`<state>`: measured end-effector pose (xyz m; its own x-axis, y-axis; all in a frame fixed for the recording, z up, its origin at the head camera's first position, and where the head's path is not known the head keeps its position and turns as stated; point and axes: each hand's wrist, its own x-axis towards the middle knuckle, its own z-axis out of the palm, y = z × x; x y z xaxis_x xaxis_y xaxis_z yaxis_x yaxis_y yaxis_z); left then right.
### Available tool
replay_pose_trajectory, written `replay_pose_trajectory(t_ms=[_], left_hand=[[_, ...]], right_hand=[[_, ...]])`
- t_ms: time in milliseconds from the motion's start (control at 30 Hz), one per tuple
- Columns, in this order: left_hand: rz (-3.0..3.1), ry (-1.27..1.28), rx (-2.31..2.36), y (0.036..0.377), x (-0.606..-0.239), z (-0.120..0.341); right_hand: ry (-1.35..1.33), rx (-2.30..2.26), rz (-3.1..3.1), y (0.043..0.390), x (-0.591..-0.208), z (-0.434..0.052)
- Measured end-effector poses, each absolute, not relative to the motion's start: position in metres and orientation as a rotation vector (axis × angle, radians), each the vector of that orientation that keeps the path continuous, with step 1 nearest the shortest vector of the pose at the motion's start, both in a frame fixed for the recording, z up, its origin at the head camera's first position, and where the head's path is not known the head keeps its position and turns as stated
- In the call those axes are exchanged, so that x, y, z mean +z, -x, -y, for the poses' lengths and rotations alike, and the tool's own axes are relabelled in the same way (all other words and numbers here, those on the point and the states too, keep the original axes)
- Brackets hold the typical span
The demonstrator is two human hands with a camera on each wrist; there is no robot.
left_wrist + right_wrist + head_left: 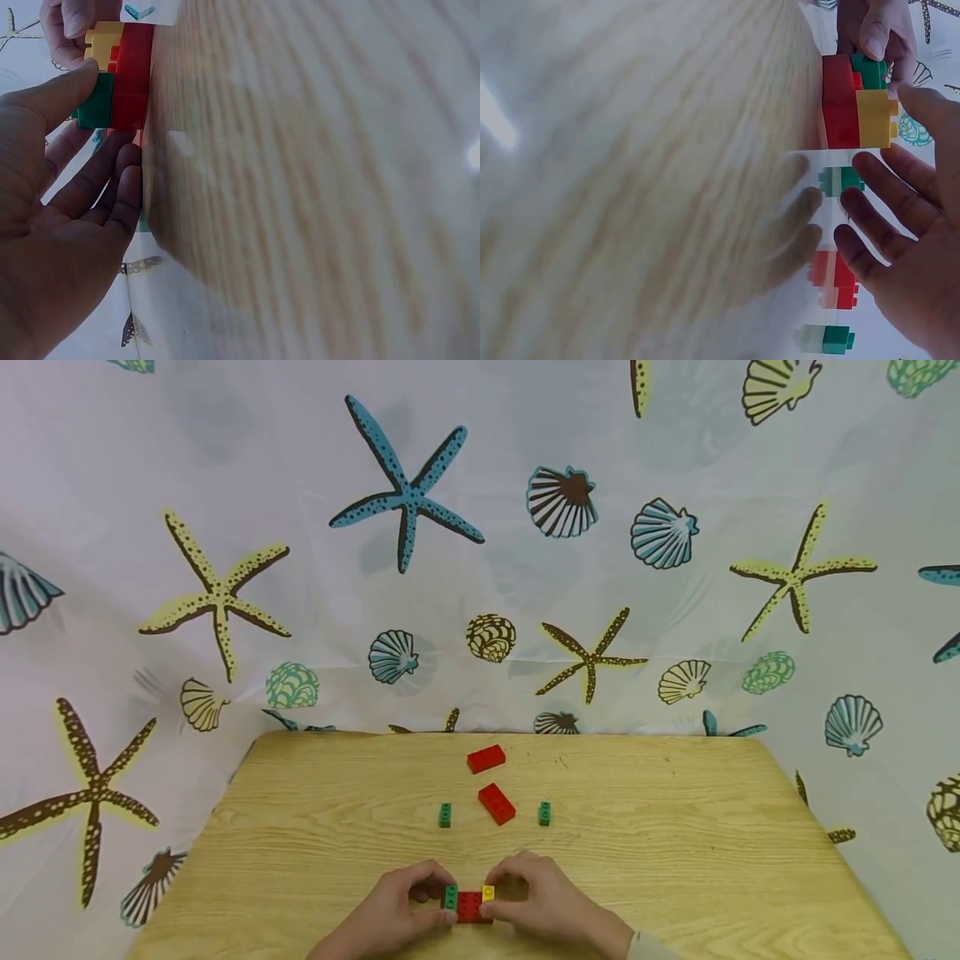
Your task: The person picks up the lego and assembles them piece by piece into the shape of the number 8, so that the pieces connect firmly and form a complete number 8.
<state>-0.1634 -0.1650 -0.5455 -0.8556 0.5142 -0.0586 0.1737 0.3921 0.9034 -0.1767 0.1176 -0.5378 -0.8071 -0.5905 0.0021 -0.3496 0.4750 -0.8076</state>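
Both hands meet at the bench's (675,860) near edge: left hand (390,914) and right hand (543,906) pinch the red brick (470,907), fingers partly hiding it; green block (450,897) and yellow block (488,892) sit on top.

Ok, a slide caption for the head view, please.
Both hands, left hand and right hand, hold a red brick topped by green and yellow bricks on a wooden table.

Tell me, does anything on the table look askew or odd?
Only slightly: the nearer loose red brick lies diagonally, while the farther red brick and two small green bricks sit almost straight. Nothing looks spilled or damaged.
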Motion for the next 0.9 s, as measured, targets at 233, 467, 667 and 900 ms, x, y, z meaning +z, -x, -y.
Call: replay_pose_trajectory(t_ms=[233, 467, 667, 900], left_hand=[[-2.344, -0.606, 1.435, 0.163, -0.545, 0.165], [-2.349, -0.617, 1.425, 0.164, -0.545, 0.165], [-2.333, -0.611, 1.43, 0.165, -0.547, 0.166], [-2.323, -0.612, 1.426, 0.165, -0.546, 0.166]], right_hand=[[0.909, -1.327, -2.635, 0.183, -0.538, -0.115], [0.846, -1.344, -2.813, 0.195, -0.539, -0.111], [0.783, -1.353, -2.9, 0.207, -0.541, -0.108], [0.618, -1.347, -2.969, 0.217, -0.543, -0.103]])
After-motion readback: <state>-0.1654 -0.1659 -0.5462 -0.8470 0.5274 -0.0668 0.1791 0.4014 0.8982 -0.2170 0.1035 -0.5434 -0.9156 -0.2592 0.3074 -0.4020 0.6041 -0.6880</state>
